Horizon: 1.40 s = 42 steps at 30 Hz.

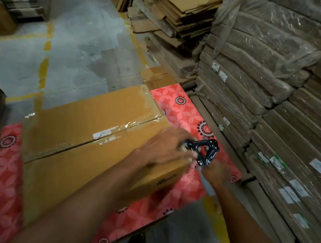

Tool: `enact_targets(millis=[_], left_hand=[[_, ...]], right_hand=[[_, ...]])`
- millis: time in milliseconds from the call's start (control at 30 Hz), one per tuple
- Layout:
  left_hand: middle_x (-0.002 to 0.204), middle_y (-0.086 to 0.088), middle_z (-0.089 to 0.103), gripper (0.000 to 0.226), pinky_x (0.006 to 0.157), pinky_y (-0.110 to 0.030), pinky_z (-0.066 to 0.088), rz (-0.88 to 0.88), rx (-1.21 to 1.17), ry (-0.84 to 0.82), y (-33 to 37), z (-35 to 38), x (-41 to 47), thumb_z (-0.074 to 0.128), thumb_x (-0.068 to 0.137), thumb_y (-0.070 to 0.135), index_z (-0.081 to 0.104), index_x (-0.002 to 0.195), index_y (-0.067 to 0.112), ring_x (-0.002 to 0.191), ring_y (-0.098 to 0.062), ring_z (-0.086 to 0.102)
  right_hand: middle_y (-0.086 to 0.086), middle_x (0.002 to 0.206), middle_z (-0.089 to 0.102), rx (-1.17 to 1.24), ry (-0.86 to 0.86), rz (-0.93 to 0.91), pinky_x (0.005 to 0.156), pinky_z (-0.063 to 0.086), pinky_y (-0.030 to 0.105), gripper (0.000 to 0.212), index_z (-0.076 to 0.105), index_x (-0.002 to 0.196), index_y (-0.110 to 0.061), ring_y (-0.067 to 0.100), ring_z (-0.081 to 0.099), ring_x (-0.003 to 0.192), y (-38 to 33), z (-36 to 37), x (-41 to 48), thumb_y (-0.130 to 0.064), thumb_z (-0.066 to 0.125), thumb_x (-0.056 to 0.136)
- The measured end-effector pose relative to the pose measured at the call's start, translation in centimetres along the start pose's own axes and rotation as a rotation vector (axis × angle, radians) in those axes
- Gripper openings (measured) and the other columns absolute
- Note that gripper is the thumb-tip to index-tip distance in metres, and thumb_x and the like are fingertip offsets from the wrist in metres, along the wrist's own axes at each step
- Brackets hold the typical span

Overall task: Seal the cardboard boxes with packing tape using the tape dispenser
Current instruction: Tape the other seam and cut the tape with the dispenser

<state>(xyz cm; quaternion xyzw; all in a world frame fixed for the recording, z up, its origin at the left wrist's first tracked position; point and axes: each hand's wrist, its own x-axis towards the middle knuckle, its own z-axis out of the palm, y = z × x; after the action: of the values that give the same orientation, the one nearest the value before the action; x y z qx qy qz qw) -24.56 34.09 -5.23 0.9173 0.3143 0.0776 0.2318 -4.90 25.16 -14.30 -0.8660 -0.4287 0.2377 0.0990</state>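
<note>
- Head view: the cardboard box lay flat on the red flowered surface. It filled the middle and lower left of the frame.
- The box's long axis ran from lower left to upper right. A seam covered in clear packing tape followed the same line.
- The black tape dispenser sat right of centre, just past the box's right end and over the red surface.
- The dispenser lay between the two grips, with the left grip on its left and the right grip directly beneath it.
- The dispenser's frame looked roughly triangular, broad along the top and narrowing downward toward the right grip. Blur hid which way its cutting edge pointed.
- The right grip was curled round the dispenser's lower part, as far as the blur allowed.
- The left grip rested on the box's right end with its fingertips at the dispenser's left side. I could not tell whether it was pinching anything or lying flat.
- Plastic-wrapped carton bundles were stacked along the right of the frame, and loose flattened cartons were heaped at upper centre.
- The concrete floor with yellow lines filled the upper left.
</note>
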Motion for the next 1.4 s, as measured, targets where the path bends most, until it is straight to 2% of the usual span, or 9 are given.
enact_targets(millis=[100, 167, 267, 433, 633, 767, 1067, 1267, 1400], left_hand=[[0.144, -0.006, 0.054, 0.068, 0.111, -0.045, 0.040, -0.152, -0.081, 0.211, -5.5, -3.7, 1.7, 0.040, 0.095, 0.064, 0.051, 0.142, 0.017, 0.129, -0.021, 0.049], [0.146, -0.013, 0.052, 0.071, 0.113, -0.045, 0.037, -0.286, -0.029, 0.283, -9.9, -6.0, 3.0, 0.039, 0.094, 0.059, 0.047, 0.145, 0.010, 0.133, -0.029, 0.048], [0.148, -0.021, 0.048, 0.067, 0.116, -0.054, 0.032, -0.349, 0.126, 0.239, -15.1, -8.5, 4.7, 0.035, 0.099, 0.050, 0.044, 0.146, 0.003, 0.139, -0.037, 0.042], [0.120, -0.017, 0.067, 0.044, 0.091, -0.049, 0.049, -0.308, 0.123, 0.227, -18.8, -10.0, 5.9, 0.027, 0.105, 0.041, 0.057, 0.126, 0.015, 0.111, -0.038, 0.061], [0.119, -0.014, 0.068, 0.043, 0.083, -0.046, 0.050, -0.302, 0.165, 0.248, -20.1, -9.5, 6.3, 0.024, 0.107, 0.039, 0.055, 0.128, 0.019, 0.106, -0.041, 0.062], [0.120, -0.016, 0.067, 0.038, 0.083, -0.044, 0.045, -0.437, 0.248, 0.188, -19.7, -9.3, 7.0, 0.023, 0.107, 0.039, 0.054, 0.123, 0.023, 0.108, -0.041, 0.062], [0.139, -0.019, 0.058, 0.057, 0.105, -0.050, 0.038, -0.580, 0.200, 0.049, -18.5, -10.4, 7.8, 0.013, 0.107, 0.048, 0.053, 0.139, 0.023, 0.127, -0.040, 0.053], [0.136, -0.007, 0.060, 0.036, 0.111, -0.043, 0.034, -0.189, 0.238, 0.277, -15.5, -7.1, 6.4, 0.037, 0.106, 0.029, 0.060, 0.130, 0.016, 0.129, -0.027, 0.052], [0.163, 0.003, 0.032, 0.050, 0.125, -0.047, 0.010, -0.241, 0.265, 0.161, -15.3, -5.9, 4.7, 0.021, 0.110, 0.036, 0.034, 0.157, 0.022, 0.155, -0.017, 0.018]], right_hand=[[0.009, 0.069, 0.064, -0.109, 0.194, -0.115, 0.061, 0.052, 0.031, 0.017, 0.067, 0.076, -0.007, 0.028, 0.060, 0.062, -6.3, -5.3, 1.1, -0.022, 0.059, 0.079], [0.008, 0.071, 0.066, -0.062, 0.213, -0.306, 0.056, 0.049, 0.029, 0.015, 0.064, 0.076, -0.007, 0.024, 0.059, 0.061, -12.4, -7.6, 1.5, -0.009, 0.054, 0.086], [0.005, 0.095, 0.073, 0.133, 0.112, -0.536, 0.071, 0.053, 0.029, 0.018, 0.071, 0.102, -0.010, 0.021, 0.068, 0.083, -20.3, -7.0, 2.8, -0.007, 0.055, 0.095], [0.022, 0.132, 0.061, 0.013, 0.018, -0.728, 0.102, 0.041, 0.039, 0.038, 0.056, 0.130, 0.001, 0.036, 0.056, 0.123, -27.3, -3.7, 6.3, -0.004, 0.042, 0.096], [0.023, 0.160, 0.031, -0.113, 0.023, -0.747, 0.124, 0.022, 0.033, 0.053, 0.028, 0.153, 0.006, 0.028, 0.028, 0.150, -28.5, -0.1, 9.2, -0.012, 0.031, 0.103], [0.011, 0.168, 0.015, -0.154, 0.041, -0.719, 0.123, 0.008, 0.027, 0.059, 0.015, 0.159, -0.004, 0.018, 0.011, 0.156, -28.1, -0.1, 8.2, -0.025, 0.028, 0.106], [0.008, 0.170, 0.005, -0.165, -0.022, -0.640, 0.125, 0.015, 0.038, 0.059, 0.007, 0.161, -0.012, 0.021, 0.011, 0.156, -22.3, -1.4, 2.7, -0.035, 0.021, 0.109], [0.001, 0.170, 0.000, -0.175, -0.035, -0.605, 0.126, 0.012, 0.044, 0.060, 0.000, 0.161, -0.017, 0.019, 0.005, 0.156, -21.6, -1.4, 2.4, -0.037, 0.019, 0.108], [-0.006, 0.170, -0.004, -0.204, -0.041, -0.582, 0.126, 0.007, 0.050, 0.061, -0.003, 0.161, -0.022, 0.017, -0.003, 0.156, -21.1, -1.1, 2.2, -0.041, 0.018, 0.107]])
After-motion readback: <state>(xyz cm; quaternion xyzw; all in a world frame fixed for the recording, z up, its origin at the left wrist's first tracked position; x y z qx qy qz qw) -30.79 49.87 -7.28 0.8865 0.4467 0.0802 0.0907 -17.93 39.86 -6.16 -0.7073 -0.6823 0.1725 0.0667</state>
